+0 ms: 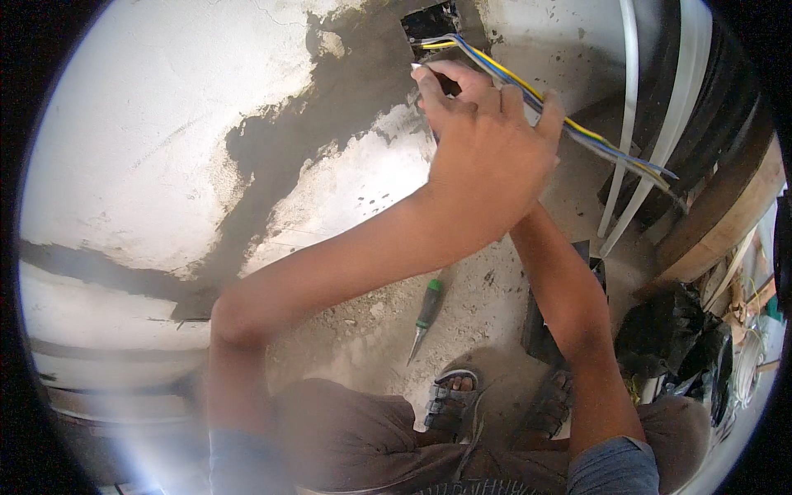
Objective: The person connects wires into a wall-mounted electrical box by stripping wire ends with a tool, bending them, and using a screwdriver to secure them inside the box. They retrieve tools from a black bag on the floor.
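A bundle of yellow, blue and grey electrical wires [594,140] comes out of a dark square wall opening [431,26] and hangs off to the right. Up against the wall, just below that opening, my left hand [495,148] has its fingers curled, with the thumb crossing the wires. Something small and white shows at the fingertips; its kind is not clear. My right forearm passes behind the left wrist, and my right hand [452,73] is mostly hidden there, with only part of its fingers showing.
A screwdriver [426,312] with a green and dark handle lies on the dusty floor. White pipes [629,107] lean at the right, near a curved wooden board [718,231]. Black plastic bags [676,330] and a coil of white cable [747,367] lie beside my right knee.
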The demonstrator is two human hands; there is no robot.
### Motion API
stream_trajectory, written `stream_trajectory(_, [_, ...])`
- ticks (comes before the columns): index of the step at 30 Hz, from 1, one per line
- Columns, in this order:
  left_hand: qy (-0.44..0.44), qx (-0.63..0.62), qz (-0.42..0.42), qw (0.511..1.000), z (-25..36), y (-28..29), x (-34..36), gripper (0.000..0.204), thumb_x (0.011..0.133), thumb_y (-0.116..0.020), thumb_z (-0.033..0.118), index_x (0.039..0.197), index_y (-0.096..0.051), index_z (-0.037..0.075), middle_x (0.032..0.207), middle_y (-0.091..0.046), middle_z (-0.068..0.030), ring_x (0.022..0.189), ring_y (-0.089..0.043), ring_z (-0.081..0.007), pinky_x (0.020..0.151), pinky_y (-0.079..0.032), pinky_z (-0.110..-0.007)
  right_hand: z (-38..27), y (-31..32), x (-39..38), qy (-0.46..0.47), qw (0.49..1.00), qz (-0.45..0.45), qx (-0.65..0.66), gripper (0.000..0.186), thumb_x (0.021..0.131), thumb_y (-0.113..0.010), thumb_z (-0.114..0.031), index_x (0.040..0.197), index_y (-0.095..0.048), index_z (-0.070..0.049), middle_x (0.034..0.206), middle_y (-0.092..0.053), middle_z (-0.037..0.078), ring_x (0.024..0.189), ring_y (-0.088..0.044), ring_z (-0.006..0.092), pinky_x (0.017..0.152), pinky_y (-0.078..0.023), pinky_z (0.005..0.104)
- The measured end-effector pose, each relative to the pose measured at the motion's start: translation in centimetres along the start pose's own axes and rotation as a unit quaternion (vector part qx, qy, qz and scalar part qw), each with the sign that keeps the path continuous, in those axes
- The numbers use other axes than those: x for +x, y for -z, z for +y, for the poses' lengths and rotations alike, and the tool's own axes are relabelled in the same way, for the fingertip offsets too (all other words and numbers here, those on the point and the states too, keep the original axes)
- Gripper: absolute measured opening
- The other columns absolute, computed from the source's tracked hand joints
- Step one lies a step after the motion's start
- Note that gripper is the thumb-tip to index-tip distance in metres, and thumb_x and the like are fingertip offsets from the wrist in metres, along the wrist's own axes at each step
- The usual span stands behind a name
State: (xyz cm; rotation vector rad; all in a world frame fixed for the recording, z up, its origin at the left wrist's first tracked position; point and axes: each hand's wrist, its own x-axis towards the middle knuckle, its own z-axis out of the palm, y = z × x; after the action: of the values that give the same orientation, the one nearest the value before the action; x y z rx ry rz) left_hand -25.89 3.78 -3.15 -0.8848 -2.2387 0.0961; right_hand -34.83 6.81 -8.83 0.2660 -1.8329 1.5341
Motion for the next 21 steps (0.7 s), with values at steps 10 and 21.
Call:
stream_trajectory(10, [0.021,-0.048,-0.045,0.998,1.3,-6.0,3.2,0.045,0.083,-0.064,0.035,0.109,-0.066,-0.002,0.09,-0.066,-0.0234,0.087,-0.066,-0.0358,0.076,-0.054,-0.044,1.5,-1.9,1.6,0.182,0.974,0.11,-0.084,0.01,0.083,-0.069,-0.006,0.092,-0.071,-0.001,0.082,-0.067,0.014,0.068,-0.064,0.0295,0.061,-0.05,0.035])
stream_trajectory(21, [-0.095,-0.361,0.116,0.921,3.0,2.0,-2.2,0.023,0.084,-0.07,0.027,0.07,-0.065,0.01,0.067,-0.065,-0.0078,0.058,-0.064,-0.0271,0.053,-0.052,-0.037,-1.9,2.2,4.5,0.108,0.991,-0.025,-0.079,0.014,0.088,-0.063,-0.013,0.096,-0.068,-0.003,0.082,-0.067,0.014,0.07,-0.065,0.0284,0.064,-0.05,0.0381])
